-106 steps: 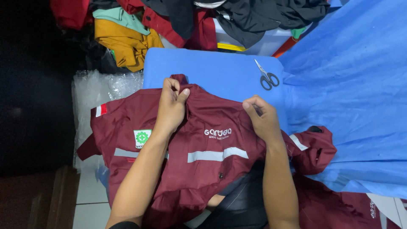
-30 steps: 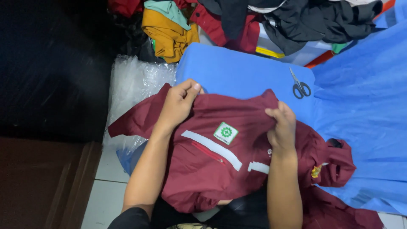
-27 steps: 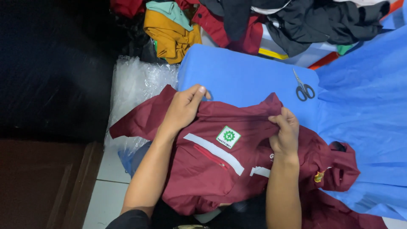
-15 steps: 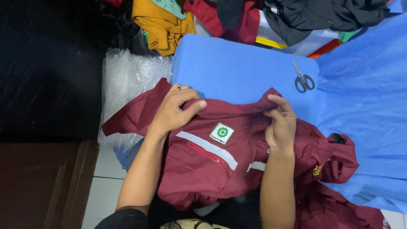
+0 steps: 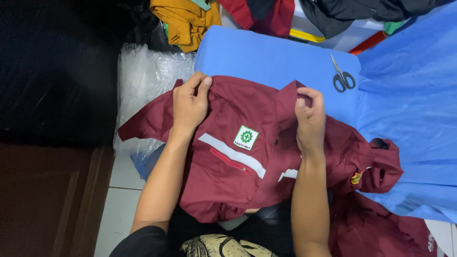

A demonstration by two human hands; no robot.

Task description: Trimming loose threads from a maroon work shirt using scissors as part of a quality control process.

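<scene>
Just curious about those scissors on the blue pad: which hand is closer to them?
Right. The right hand grips the maroon shirt just below-left of the scissors; the left hand holds the shirt's far side.

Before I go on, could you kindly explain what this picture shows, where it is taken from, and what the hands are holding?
This is one view from a camera worn on a person's head, looking down at their own two bare hands; there is no machine. The left hand and the right hand each grip the upper edge of a maroon work jacket with pale stripes and a green and white badge. It lies partly on a blue padded surface, where a pair of scissors rests. Blue cloth spreads to the right, clear plastic wrap to the left, and a pile of clothes sits beyond.
</scene>
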